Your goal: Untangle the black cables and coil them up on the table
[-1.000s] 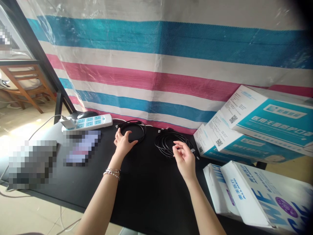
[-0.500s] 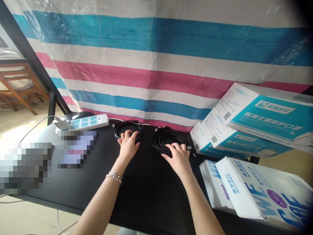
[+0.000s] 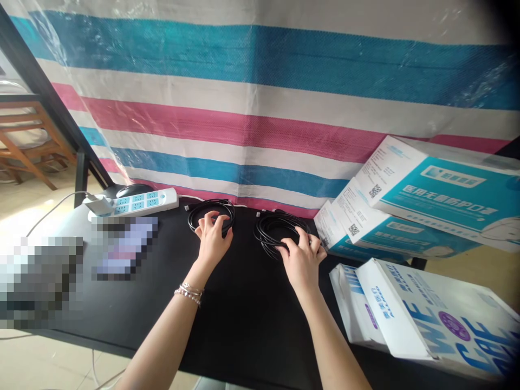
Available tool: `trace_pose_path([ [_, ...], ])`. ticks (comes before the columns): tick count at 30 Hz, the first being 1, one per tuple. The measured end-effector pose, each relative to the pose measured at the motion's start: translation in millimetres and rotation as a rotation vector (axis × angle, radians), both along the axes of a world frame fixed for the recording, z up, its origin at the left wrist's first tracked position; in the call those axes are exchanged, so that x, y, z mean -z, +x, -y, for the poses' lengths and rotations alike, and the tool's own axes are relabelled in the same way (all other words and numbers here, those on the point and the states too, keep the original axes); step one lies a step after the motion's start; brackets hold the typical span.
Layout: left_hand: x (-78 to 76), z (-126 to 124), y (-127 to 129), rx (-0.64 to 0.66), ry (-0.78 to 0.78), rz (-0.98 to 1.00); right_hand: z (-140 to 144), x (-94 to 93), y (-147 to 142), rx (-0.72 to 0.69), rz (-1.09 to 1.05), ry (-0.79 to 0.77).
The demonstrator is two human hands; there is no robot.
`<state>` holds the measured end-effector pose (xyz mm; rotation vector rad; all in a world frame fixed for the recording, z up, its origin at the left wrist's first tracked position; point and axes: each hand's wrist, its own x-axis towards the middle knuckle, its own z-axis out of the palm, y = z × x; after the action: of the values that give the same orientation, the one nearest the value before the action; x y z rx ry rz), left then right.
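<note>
- Our left hand (image 3: 212, 238) sits over the near side of the smaller black cable coil (image 3: 192, 214); fingers are bent and the thumb stands a little apart, yet we cannot tell whether the grip has closed on cable.
- Our right hand (image 3: 303, 260) has its grip spread wide over the near right part of the larger black cable coil (image 3: 264, 233), which lies flat near the back edge.
- Open black surface of the desk (image 3: 247, 314) stretches between our forearms to the near edge, and a narrower strip separates the two coils.
- On the right, room is tight: boxes and packages stand just beside our right hand and forearm.
- Behind both coils, the striped sheet (image 3: 244, 130) follows the desk's back edge.
- We count two cable coils, three teal-and-white boxes (image 3: 442, 187), two white packages (image 3: 439, 325), one power strip (image 3: 152, 201) and one white plug (image 3: 98, 204) in it.
- Two pixelated items (image 3: 128, 246) lie at left, near the desk's edge and the strip.
</note>
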<state>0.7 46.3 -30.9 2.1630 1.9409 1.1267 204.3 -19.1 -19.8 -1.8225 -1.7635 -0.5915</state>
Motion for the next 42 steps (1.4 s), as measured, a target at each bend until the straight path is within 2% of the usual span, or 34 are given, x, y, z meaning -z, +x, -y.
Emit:
trace_pose_path([
  [3,0.7,-0.5,-0.3,-0.007,0.006,0.013,-1.8,1.1,3.5,-0.041,-0.005,0.042],
  [7,1.1,-0.5,0.4,0.001,0.007,0.027,-7.2,6.8,9.2,-0.149,-0.128,0.056],
  [17,0.5,-1.2,2.0,0.054,-0.043,0.109,-13.4,5.6,21.9,-0.174,-0.297,0.153],
  [25,1.5,-2.4,1.4,0.097,-0.024,0.155,-10.4,1.6,20.8,-0.123,-0.131,0.018],
  [31,4.8,-3.7,1.0,0.127,0.011,0.156,-5.8,-4.0,20.6,-0.225,0.024,-0.058],
  [34,5.5,-4.6,0.1,0.131,0.019,0.156,-5.6,-8.4,22.5,-0.275,0.004,-0.055],
  [37,4.3,-4.6,-0.6,0.13,0.026,0.159,-6.5,-11.3,30.5,-0.273,-0.156,0.027],
  [42,2.4,-3.7,-0.6,0.125,0.032,0.164,-5.3,-12.1,47.4,-0.052,-0.455,0.294],
])
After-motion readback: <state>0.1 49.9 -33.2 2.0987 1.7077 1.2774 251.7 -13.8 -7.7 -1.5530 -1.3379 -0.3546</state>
